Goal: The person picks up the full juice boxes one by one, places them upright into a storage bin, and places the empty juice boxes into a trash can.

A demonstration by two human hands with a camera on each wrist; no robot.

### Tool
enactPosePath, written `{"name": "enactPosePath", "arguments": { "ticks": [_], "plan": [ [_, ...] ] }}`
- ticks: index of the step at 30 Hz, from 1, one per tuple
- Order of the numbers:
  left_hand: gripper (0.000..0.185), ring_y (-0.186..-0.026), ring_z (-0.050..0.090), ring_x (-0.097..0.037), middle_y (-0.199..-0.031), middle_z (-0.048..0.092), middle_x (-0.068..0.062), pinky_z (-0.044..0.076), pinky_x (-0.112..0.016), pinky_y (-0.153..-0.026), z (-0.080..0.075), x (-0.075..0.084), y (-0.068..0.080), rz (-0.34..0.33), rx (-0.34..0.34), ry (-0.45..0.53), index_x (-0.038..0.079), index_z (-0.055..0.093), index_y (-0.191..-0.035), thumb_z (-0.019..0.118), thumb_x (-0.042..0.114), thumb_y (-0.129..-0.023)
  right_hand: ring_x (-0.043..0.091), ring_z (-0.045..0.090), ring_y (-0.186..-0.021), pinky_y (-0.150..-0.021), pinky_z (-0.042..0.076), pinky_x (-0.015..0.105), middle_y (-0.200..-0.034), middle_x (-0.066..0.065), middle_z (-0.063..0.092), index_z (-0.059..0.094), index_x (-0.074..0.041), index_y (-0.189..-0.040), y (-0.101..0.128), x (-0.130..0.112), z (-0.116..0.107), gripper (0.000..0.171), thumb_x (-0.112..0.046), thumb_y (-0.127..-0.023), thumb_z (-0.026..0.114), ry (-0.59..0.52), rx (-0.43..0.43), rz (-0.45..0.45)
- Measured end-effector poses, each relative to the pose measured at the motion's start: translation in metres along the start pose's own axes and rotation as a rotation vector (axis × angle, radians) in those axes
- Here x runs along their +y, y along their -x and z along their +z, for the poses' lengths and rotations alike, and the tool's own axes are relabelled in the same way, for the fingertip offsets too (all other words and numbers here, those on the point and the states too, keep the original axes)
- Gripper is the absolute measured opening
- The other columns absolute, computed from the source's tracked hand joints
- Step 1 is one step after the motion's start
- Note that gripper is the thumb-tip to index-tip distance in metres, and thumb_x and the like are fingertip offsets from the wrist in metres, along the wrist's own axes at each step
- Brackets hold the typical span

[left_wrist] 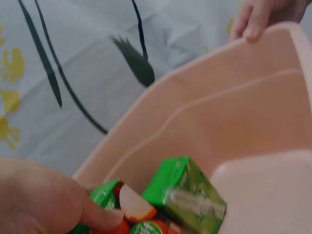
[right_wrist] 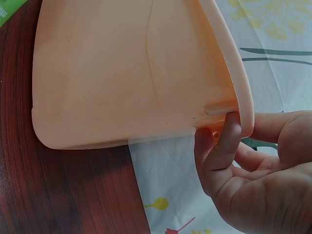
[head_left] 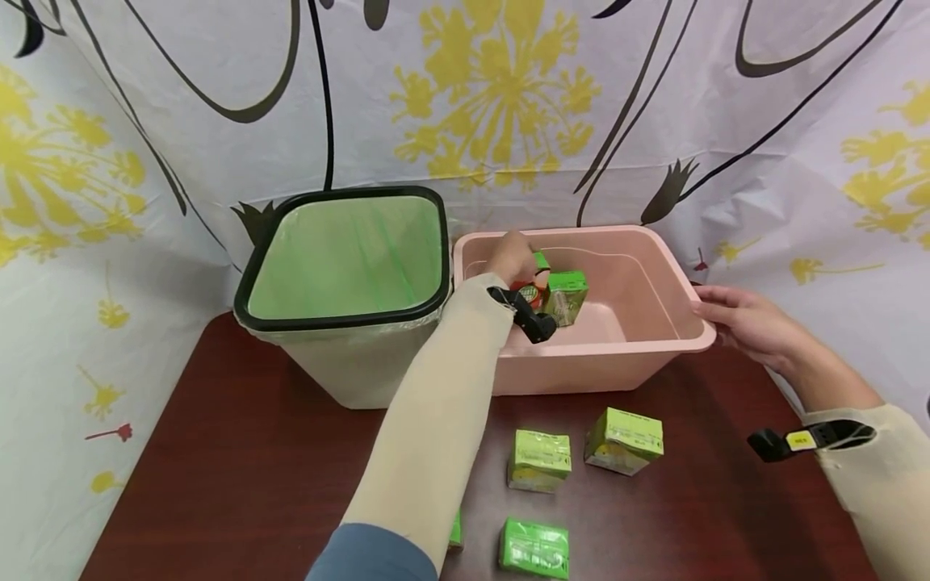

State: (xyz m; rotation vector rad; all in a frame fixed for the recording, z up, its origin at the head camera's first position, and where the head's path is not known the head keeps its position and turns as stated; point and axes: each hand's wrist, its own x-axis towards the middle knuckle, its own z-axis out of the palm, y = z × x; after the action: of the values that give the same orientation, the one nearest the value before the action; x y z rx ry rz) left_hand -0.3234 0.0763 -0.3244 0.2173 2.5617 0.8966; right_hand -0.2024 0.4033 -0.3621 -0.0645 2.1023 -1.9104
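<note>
Nearest the viewer, four green cartons are seen on the dark red tabletop (head_left: pixel 240 476): one at the front edge (head_left: pixel 534 549), one mostly hidden behind the left sleeve (head_left: pixel 455 532), and two further back (head_left: pixel 539 460) (head_left: pixel 625 440), lying apart from each other. Labels are present on their tops, but no writing can be read.

Beyond them stands the pink tub (head_left: pixel 581 363). Its right rim is held by the right hand (head_left: pixel 741 323), fingers curled loosely under the lip, as the right wrist view confirms. The left hand (head_left: pixel 512 257) is lowered inside the tub at its left end, where a green carton with red and white print (left_wrist: pixel 119 209) is pinched under the thumb. A second green carton (head_left: pixel 565 294) stands just beside it, touching or nearly so.

The held carton is judged light, stiff at the corners, with smooth and possibly slippery faces; a hold across two opposite flat sides is advised, without squeezing hard. Its printing is blurred and no brand can be made out.

To the left of the tub, a black-rimmed bin with a green liner (head_left: pixel 349 258) is noted, standing close beside it. A floral curtain (head_left: pixel 508 105) closes the background.
</note>
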Motion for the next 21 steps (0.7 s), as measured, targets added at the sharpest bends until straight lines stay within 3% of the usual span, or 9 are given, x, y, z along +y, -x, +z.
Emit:
{"name": "enactPosePath", "arguments": {
  "ticks": [5, 8, 11, 15, 18, 21],
  "plan": [
    [0.056, -0.063, 0.028, -0.016, -0.141, 0.061, -0.002, 0.025, -0.028, -0.051, 0.010, -0.020, -0.006, 0.026, 0.057, 0.112, 0.015, 0.064, -0.139, 0.061, -0.013, -0.091, 0.009, 0.068, -0.087, -0.069, 0.056, 0.023, -0.100, -0.003, 0.070, 0.071, -0.027, -0.107, 0.001, 0.000, 0.002, 0.035, -0.002, -0.107, 0.046, 0.000, -0.003, 0.005],
    [0.054, -0.068, 0.042, -0.018, -0.141, 0.062, -0.003, 0.030, -0.028, -0.055, 0.016, -0.028, -0.009, 0.042, 0.089, 0.168, 0.014, 0.067, -0.136, 0.070, -0.011, -0.088, 0.009, 0.068, -0.087, -0.069, 0.056, 0.023, -0.100, -0.003, 0.070, 0.072, -0.027, -0.107, 0.001, -0.001, 0.002, 0.036, -0.002, -0.107, 0.046, -0.001, -0.001, 0.005],
    [0.055, -0.095, 0.060, -0.018, -0.142, 0.061, -0.004, 0.041, -0.025, -0.063, 0.021, -0.035, -0.009, 0.048, 0.120, 0.228, 0.013, 0.069, -0.133, 0.079, -0.008, -0.084, 0.009, 0.068, -0.088, -0.070, 0.056, 0.023, -0.101, -0.004, 0.070, 0.071, -0.027, -0.107, 0.001, -0.001, 0.003, 0.035, -0.002, -0.107, 0.046, 0.002, -0.001, 0.006],
    [0.054, -0.127, 0.057, -0.019, -0.143, 0.060, -0.004, 0.051, -0.024, -0.082, 0.026, -0.039, -0.010, 0.065, 0.126, 0.253, 0.013, 0.070, -0.132, 0.082, -0.005, -0.083, 0.008, 0.068, -0.088, -0.070, 0.056, 0.023, -0.101, -0.005, 0.070, 0.071, -0.028, -0.107, 0.001, -0.001, 0.003, 0.035, -0.003, -0.107, 0.046, 0.019, 0.002, 0.006],
    [0.054, -0.126, 0.057, -0.021, -0.143, 0.060, -0.004, 0.052, -0.027, -0.084, 0.028, -0.041, -0.011, 0.067, 0.101, 0.265, 0.012, 0.069, -0.132, 0.081, -0.006, -0.083, 0.008, 0.068, -0.088, -0.070, 0.056, 0.023, -0.101, -0.005, 0.070, 0.070, -0.029, -0.107, 0.001, -0.001, 0.002, 0.035, -0.003, -0.107, 0.047, 0.027, 0.007, 0.008],
    [0.054, -0.123, 0.057, -0.020, -0.141, 0.061, -0.003, 0.052, -0.026, -0.078, 0.030, -0.043, -0.014, 0.038, 0.065, 0.283, 0.013, 0.070, -0.132, 0.080, -0.007, -0.083, 0.008, 0.068, -0.088, -0.070, 0.056, 0.022, -0.101, -0.006, 0.070, 0.071, -0.029, -0.107, 0.001, -0.001, 0.002, 0.035, -0.004, -0.107, 0.047, 0.029, 0.004, 0.004]
  ]
}}
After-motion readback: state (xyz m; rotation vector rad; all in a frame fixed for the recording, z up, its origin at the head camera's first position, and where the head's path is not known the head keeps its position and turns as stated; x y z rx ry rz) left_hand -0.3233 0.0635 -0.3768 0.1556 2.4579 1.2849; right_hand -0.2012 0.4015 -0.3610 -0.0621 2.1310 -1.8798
